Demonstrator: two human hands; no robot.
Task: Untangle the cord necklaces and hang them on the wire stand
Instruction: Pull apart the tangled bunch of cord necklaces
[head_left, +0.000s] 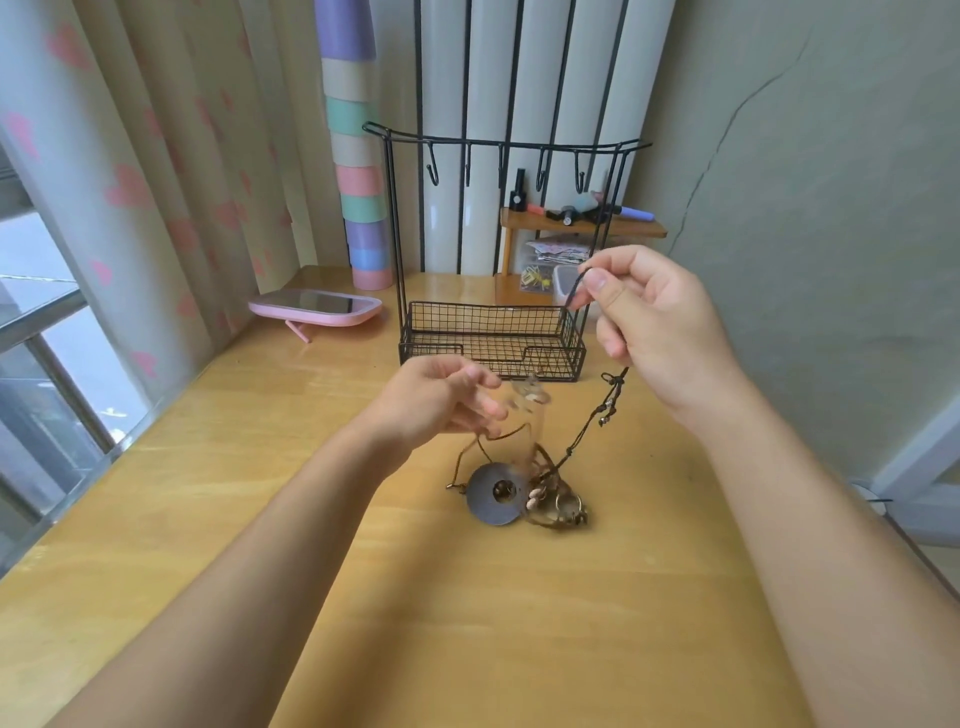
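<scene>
Right hand (660, 322) pinching dark cord (575, 289), wooden table (467, 623), heart-print curtain (156, 156)

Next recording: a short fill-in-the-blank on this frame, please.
The hand pinching the dark cord is the ____ one.
The wire stand has ____ necklaces on its hooks.
The mirror beside it has a ____ frame.
Answers: right; no; pink.

A wooden tabletop (260, 519) stood in a daylit corner. Heart-printed curtains (156, 156) hung beside a window (31, 312) at left. A cracked wall (831, 156) rose at right.
</scene>
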